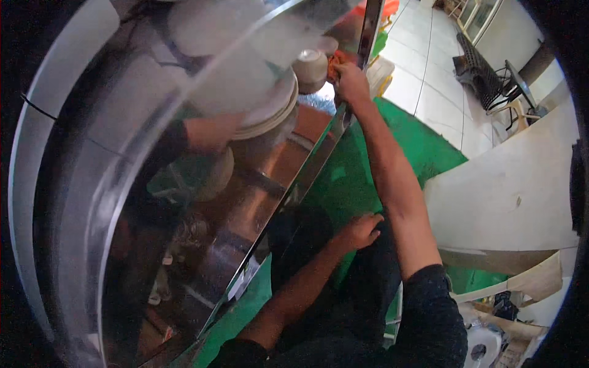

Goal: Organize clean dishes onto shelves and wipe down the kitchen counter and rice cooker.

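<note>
My right hand (353,85) reaches far forward to the upright metal edge post (371,27) of a glass display cabinet. Its fingers grip a crumpled orange cloth (335,68). Just left of the cloth stand stacked white bowls (310,69), apparently upside down. A stack of white plates (276,110) lies nearer to me, partly veiled by the curved glass panel (184,87) and its reflections. My left hand (364,232) hovers over my lap, its fingers loosely bent and holding nothing.
The cabinet's metal lower rail (294,184) runs diagonally beside my legs. Green matting (400,133) covers the floor here, meeting white tiles (421,69). At the right are a white panel (501,207), a dark woven chair (478,69) and a roll (482,348).
</note>
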`<state>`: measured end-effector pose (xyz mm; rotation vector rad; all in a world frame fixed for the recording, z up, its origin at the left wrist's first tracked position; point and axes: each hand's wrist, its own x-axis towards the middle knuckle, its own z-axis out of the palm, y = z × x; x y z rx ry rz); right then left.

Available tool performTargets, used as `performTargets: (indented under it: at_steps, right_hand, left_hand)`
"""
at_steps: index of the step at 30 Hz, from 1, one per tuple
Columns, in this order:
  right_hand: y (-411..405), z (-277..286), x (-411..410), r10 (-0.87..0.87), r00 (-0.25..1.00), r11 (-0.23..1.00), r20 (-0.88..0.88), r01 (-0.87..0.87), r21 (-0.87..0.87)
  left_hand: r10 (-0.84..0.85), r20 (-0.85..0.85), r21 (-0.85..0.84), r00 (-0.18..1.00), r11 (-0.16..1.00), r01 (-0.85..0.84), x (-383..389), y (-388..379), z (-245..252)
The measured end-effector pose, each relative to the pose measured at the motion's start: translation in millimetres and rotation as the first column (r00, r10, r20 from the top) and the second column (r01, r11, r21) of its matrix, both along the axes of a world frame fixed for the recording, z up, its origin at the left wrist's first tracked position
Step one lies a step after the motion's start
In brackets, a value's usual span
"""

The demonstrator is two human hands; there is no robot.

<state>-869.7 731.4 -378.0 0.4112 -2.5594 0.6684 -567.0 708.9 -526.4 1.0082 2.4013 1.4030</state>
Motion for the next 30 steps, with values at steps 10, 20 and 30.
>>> performTargets:
  at_steps: [10, 20, 30]
  right_hand:
    - [16.9, -4.7, 19.7, 0.098, 0.995, 0.995, -0.018, -0.098, 0.025]
    - [9.3, -11.3, -40.9, 0.338, 0.926, 0.932, 0.168, -0.304, -0.199]
    - [15.3, -25.9, -44.9, 0.233, 0.972, 0.971, 0.010, -0.233, 0.058]
  left_hand:
    - [0.441, -0.193, 0.166, 0.876, 0.895, -0.414, -37.5, -37.9, 113.6]
    - [0.491, -0.537, 0.137, 0.686, 0.853, -0.504, -219.7, -87.5, 198.9]
    - [0.520, -0.790, -0.001, 0.324, 0.528, -0.849, -307.8, -23.8, 146.4]
